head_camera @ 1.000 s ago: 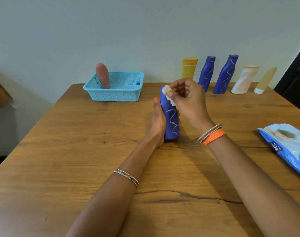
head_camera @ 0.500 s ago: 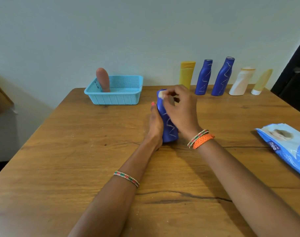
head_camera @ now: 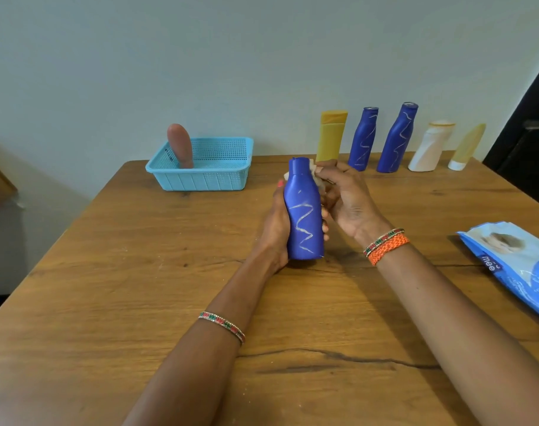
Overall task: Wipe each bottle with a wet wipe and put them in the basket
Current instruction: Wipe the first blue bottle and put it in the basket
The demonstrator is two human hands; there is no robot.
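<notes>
A blue bottle (head_camera: 305,213) with a pale zigzag line stands upright at the table's middle. My left hand (head_camera: 275,224) grips its left side and back. My right hand (head_camera: 343,198) holds a crumpled white wet wipe (head_camera: 317,176) against the bottle's neck and right shoulder. At the back left sits a light blue basket (head_camera: 200,179) with a brown bottle (head_camera: 180,146) leaning inside it. Along the wall stand a yellow bottle (head_camera: 331,135), two more blue bottles (head_camera: 363,138) (head_camera: 397,138), a white bottle (head_camera: 429,147) and a pale yellow tube (head_camera: 466,147).
A blue pack of wet wipes (head_camera: 514,265) lies at the table's right edge. The wooden table (head_camera: 139,302) has a long crack near the front. A dark door frame (head_camera: 529,127) stands at the far right.
My right hand has slid the wipe from the front of the bottle's top round to its right shoulder. The zigzag side now faces me. My left hand keeps its grip.
</notes>
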